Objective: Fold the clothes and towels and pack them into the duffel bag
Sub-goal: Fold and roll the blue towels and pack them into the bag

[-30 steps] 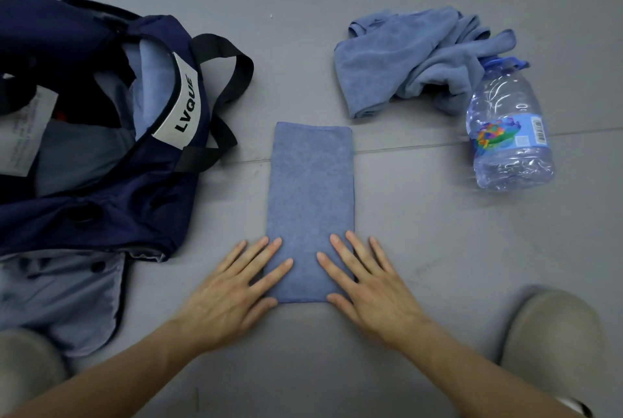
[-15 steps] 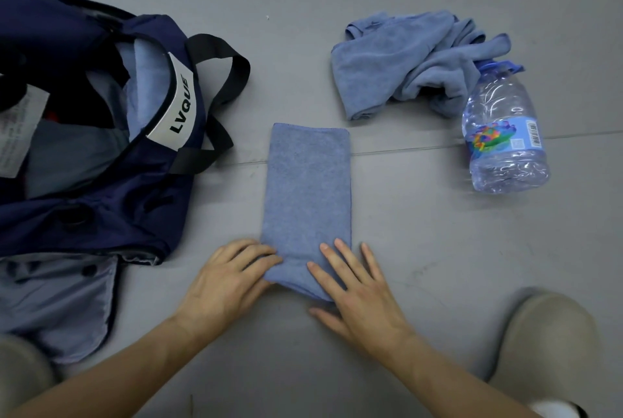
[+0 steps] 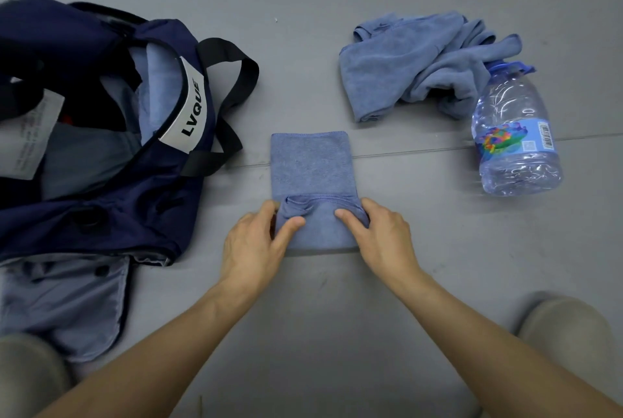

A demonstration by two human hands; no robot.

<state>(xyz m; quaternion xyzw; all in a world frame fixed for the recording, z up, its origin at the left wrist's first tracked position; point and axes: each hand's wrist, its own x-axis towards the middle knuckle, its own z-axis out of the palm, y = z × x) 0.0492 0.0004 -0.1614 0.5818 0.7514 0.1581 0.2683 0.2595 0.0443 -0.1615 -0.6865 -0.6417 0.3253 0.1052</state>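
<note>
Open floor (image 3: 303,63) lies between folded towel (image 3: 310,164), duffel bag (image 3: 135,215) and bottle (image 3: 515,148).

Forearms stretched forward, the left hand (image 3: 254,242) and right hand (image 3: 386,235) each pinch the towel (image 3: 310,164), thumbs on top.

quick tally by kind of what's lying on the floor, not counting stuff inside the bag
towels: 2 (half-folded towel, crumpled towel)
duffel bag: 1
water bottle: 1
total: 4
</note>
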